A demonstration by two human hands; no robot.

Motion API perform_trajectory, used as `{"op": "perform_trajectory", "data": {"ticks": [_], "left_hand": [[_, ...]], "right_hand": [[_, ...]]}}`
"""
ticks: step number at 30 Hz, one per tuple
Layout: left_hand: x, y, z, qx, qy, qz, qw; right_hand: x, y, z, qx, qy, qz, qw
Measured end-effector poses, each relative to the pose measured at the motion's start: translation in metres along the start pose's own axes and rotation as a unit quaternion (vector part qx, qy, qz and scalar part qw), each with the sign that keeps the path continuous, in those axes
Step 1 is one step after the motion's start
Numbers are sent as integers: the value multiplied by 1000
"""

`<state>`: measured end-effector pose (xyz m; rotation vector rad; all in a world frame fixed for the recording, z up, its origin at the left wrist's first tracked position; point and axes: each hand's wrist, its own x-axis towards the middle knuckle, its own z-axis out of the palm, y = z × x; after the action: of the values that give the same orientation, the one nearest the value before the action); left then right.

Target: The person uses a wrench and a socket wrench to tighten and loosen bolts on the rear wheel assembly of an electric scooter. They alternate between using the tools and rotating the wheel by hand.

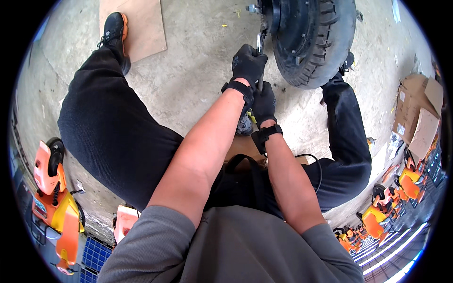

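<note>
A black tyred wheel with a dark hub [324, 47] fills the upper middle, with a metal bolt [252, 8] sticking out at its left. My left hand [249, 63], in a black glove, is closed round a metal wrench [259, 43] whose top reaches the fitting beside the hub. Lower down, my right hand [264, 101], also gloved, grips the same tool's handle, a short way left of and below the tyre. Under my hands is a grey and yellow object [244, 126], partly hidden by them, too covered to make out.
A flat cardboard sheet [146, 35] lies under my left foot. At the right is a folded cardboard box [408, 108]. Orange and yellow small vehicles stand behind me on the left [66, 226] and right [373, 221]. My bent legs frame the floor around the wheel.
</note>
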<state>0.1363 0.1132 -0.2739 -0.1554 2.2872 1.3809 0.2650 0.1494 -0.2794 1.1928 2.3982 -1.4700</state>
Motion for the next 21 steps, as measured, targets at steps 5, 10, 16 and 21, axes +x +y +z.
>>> {"op": "perform_trajectory", "data": {"ticks": [5,10,16,21], "left_hand": [[3,-19,-2,13,-53,-38,998],[11,-60,2,-67,-111,-132,983],[11,-99,4,-18,-132,-157,978],[7,-78,-3,58,-80,-119,988]], "right_hand": [[-5,9,-2,-68,-12,26,997],[-15,21,1,-121,-1,9,993],[-13,16,-4,-243,-102,8,965],[8,-25,-6,-140,-14,-114,983]]}}
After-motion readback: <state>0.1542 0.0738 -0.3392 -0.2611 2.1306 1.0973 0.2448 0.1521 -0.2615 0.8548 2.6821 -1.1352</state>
